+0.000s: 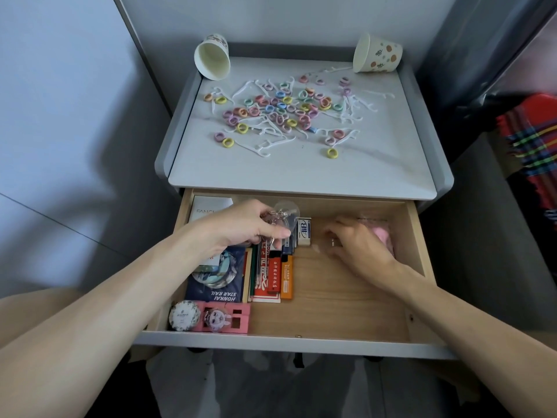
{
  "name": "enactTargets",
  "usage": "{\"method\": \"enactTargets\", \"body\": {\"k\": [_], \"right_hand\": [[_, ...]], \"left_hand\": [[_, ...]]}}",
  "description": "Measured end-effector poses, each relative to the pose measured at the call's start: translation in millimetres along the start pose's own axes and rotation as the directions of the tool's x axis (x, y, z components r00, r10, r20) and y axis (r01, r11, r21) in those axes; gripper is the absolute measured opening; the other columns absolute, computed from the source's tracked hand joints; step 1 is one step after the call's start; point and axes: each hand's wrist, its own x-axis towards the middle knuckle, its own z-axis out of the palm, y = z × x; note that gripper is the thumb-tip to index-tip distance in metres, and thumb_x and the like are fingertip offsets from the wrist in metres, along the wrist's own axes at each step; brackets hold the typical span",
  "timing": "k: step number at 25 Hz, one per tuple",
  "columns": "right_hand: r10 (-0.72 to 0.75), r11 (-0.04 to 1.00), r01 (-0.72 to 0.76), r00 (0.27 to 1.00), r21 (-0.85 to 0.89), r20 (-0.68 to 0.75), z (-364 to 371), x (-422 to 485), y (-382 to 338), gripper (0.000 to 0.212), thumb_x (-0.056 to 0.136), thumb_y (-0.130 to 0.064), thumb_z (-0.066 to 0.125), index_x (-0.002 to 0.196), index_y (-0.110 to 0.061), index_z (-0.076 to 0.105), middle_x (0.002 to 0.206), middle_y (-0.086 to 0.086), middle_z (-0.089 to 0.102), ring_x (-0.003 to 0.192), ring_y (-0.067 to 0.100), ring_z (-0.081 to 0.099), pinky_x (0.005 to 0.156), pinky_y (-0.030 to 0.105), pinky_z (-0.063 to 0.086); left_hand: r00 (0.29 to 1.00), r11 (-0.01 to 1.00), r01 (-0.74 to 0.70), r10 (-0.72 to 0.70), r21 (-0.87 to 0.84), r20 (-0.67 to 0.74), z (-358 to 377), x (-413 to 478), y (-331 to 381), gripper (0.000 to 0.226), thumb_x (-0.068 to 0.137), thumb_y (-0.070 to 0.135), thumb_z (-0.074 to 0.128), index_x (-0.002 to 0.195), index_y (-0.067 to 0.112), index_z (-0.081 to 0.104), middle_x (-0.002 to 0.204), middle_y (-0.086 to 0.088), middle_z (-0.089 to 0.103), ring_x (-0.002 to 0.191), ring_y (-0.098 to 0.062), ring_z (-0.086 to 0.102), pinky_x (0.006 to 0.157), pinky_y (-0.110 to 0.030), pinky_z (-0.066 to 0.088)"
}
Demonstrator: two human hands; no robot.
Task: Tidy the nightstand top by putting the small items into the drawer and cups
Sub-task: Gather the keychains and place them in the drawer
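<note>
Left hand (241, 224) pinches keychains (283, 215) by the rings, thumb and curled fingers closed on them. The charms hang just above the drawer (331, 300), at its back-left, next to the eraser (303, 232). Held low, probably so they can be set beside the packed stuff without tangling.

Right hand (358, 245) is at the drawer's back-right, fingers bent down to the floor beside the pink packet (381, 233). It's blurred, so cannot tell if it pinches anything or only presses.

Hair ties (280, 107) and floss picks (262, 149) lie scattered on the top (301, 173), behind the drawer. None are in cups yet. Left cup (212, 57) and right cup (376, 54) lie tipped at the far corners behind the drawer, mouths toward the pile. They likely need standing up first.

Drawer's left third is crowded: cards, lighters (287, 277), a pink box at front-left. Centre and front-right are bare wood, good room. The top has raised rims on 3 sides and a flat front edge over the drawer, so sweeping forward looks possible.
</note>
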Motion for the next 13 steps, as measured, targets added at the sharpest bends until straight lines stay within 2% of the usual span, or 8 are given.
{"method": "enactTargets", "body": {"k": [2, 3, 4, 5, 6, 7, 11, 13], "right_hand": [[0.151, 0.918, -0.136, 0.988, 0.373, -0.01, -14.1, -3.8, -14.8, 0.019, 0.085, -0.023, 0.072, 0.104, -0.02, 0.07, 0.098, -0.01, 0.069, 0.089, 0.008, 0.065, 0.076, 0.012, 0.044], [0.189, 0.762, -0.198, 0.979, 0.617, 0.08, -20.0, -5.8, -22.6, 0.019, 0.088, -0.024, 0.069, 0.106, -0.018, 0.07, 0.096, -0.009, 0.071, 0.086, 0.008, 0.067, 0.077, 0.013, 0.047], [0.162, 0.54, -0.256, 0.966, 0.802, 0.199, -25.2, -8.5, -31.9, 0.02, 0.091, -0.023, 0.065, 0.11, -0.015, 0.068, 0.094, -0.004, 0.073, 0.085, 0.011, 0.068, 0.078, 0.019, 0.052], [0.111, 0.337, -0.305, 0.952, 0.891, 0.284, -27.4, -11.3, -39.8, 0.022, 0.094, -0.02, 0.062, 0.113, -0.011, 0.066, 0.093, 0.002, 0.073, 0.082, 0.015, 0.069, 0.077, 0.024, 0.055], [0.07, 0.196, -0.334, 0.943, 0.922, 0.327, -27.9, -13.5, -44.6, 0.023, 0.095, -0.017, 0.059, 0.115, -0.008, 0.064, 0.09, 0.007, 0.072, 0.078, 0.017, 0.068, 0.075, 0.026, 0.057], [0.053, 0.127, -0.343, 0.939, 0.931, 0.339, -27.9, -14.3, -46.3, 0.023, 0.095, -0.013, 0.058, 0.115, -0.005, 0.063, 0.088, 0.009, 0.07, 0.074, 0.018, 0.067, 0.072, 0.026, 0.057], [0.006, 0.081, -0.39, 0.92, 0.917, 0.391, -27.8, -16.1, -44.5, 0.024, 0.095, -0.007, 0.055, 0.118, -0.003, 0.063, 0.086, 0.011, 0.07, 0.07, 0.018, 0.066, 0.065, 0.025, 0.057], [-0.011, 0.12, -0.398, 0.915, 0.909, 0.402, -26.4, -19.4, -42.8, 0.023, 0.092, -0.001, 0.059, 0.114, -0.006, 0.064, 0.079, 0.011, 0.069, 0.066, 0.018, 0.067, 0.061, 0.024, 0.058]], "left_hand": [[0.998, 1.0, -0.008, 0.007, 0.016, 0.057, 3.6, -0.6, -0.8, 0.011, 0.092, 0.02, 0.069, 0.095, 0.01, 0.07, 0.082, -0.007, 0.072, 0.043, 0.007, 0.051, 0.049, -0.011, 0.037], [0.997, 1.0, -0.021, 0.02, 0.011, 0.074, 6.3, -0.1, -2.3, 0.009, 0.09, 0.02, 0.071, 0.091, 0.011, 0.071, 0.08, -0.006, 0.072, 0.049, 0.004, 0.056, 0.052, -0.009, 0.04], [0.995, 0.999, -0.034, 0.034, 0.0, 0.096, 9.6, 1.0, -3.8, 0.009, 0.088, 0.02, 0.074, 0.089, 0.012, 0.072, 0.081, -0.009, 0.073, 0.059, 0.0, 0.062, 0.059, -0.011, 0.044], [0.992, 0.999, -0.039, 0.04, -0.008, 0.117, 12.9, 2.4, -5.4, 0.012, 0.085, 0.021, 0.076, 0.09, 0.011, 0.073, 0.085, -0.013, 0.074, 0.069, -0.005, 0.066, 0.068, -0.015, 0.048], [0.991, 0.999, -0.04, 0.04, -0.003, 0.13, 15.4, 3.2, -6.8, 0.017, 0.083, 0.022, 0.078, 0.092, 0.009, 0.073, 0.09, -0.015, 0.075, 0.076, -0.009, 0.069, 0.075, -0.02, 0.052], [0.991, 0.999, -0.039, 0.037, 0.012, 0.131, 17.2, 3.4, -7.2, 0.02, 0.082, 0.022, 0.079, 0.093, 0.007, 0.073, 0.094, -0.015, 0.076, 0.078, -0.011, 0.07, 0.076, -0.019, 0.052], [0.989, 0.999, -0.051, 0.049, 0.007, 0.138, 22.2, 3.3, -8.1, 0.017, 0.08, 0.025, 0.081, 0.087, 0.012, 0.073, 0.079, -0.007, 0.075, 0.074, -0.01, 0.069, 0.07, -0.018, 0.053], [0.987, 0.997, -0.069, 0.065, 0.019, 0.149, 26.6, 4.6, -9.2, 0.022, 0.074, 0.035, 0.083, 0.082, 0.017, 0.074, 0.074, 0.001, 0.074, 0.071, -0.008, 0.067, 0.073, -0.021, 0.049]]}}
